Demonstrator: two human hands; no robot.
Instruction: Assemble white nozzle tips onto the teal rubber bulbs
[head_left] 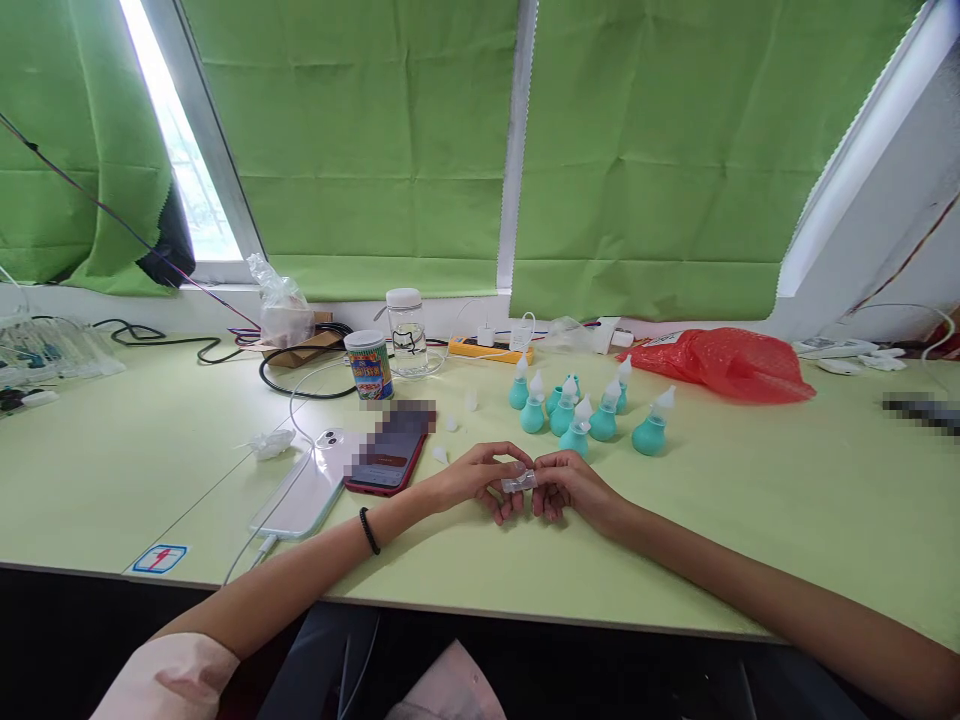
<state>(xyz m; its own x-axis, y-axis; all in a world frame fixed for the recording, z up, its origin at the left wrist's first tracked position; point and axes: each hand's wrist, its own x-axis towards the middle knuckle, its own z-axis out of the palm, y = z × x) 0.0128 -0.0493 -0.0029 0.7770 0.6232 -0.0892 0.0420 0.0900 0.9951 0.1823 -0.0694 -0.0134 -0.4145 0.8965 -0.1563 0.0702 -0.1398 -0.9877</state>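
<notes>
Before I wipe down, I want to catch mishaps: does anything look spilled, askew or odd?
Nothing looks spilled. Three small white pieces sit loose between the phone and the bulbs; that looks odd because most bulbs have white tips on top. The red bag lies crumpled behind, too.

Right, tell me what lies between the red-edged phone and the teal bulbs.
In the head view, three small whitish pieces lie between the phone and the bulbs, with the left hand on the near side.

Fingers (552, 496) partly hide the small clear piece (519, 482) — its full shape is unclear. Pixelation blurs part of the red-edged phone (387, 463) and a black object (922, 410) — cut off at right.
</notes>
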